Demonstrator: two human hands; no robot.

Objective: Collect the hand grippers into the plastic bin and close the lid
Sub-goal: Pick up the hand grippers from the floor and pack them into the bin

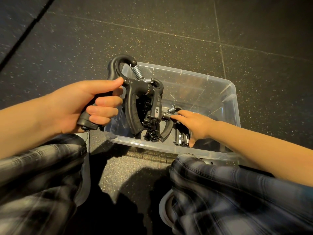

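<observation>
Left hand (88,106): grip fully closed, fingers and thumb wrapped round one ribbed handle of a black plastic hand gripper with a coiled steel spring (133,106). This one is held in the air over the left rim of the bin. It has a big curved hook at the top, the shiny spring runs diagonally off it, and the second handle is a matte curved bar hanging free below. A thin black cord (88,146) dangles from the handle butt.

Clear rectangular plastic bin (235,99): translucent walls, rounded corners, no lid on it. It sits on the floor just in front of the knees.

Inside, at the near left end, lies a pile of other black hand grippers (153,119). They are the same type, with knurled adjuster knobs, silver springs and small grey label plates. The exact count is unclear because they overlap.

Right hand (194,123): grip open. It reaches into the bin with fingers straight and the fingertips resting on the metal spring end of one gripper. The thumb points down toward the near wall. It has hold of nothing.

Black rubber tile floor with pale speckles (152,31): grainy and matte, thin seams between tiles.

Grey-black plaid fabric trousers (42,167): soft weave, motion-blurred, both knees at the bottom of the view.
</observation>
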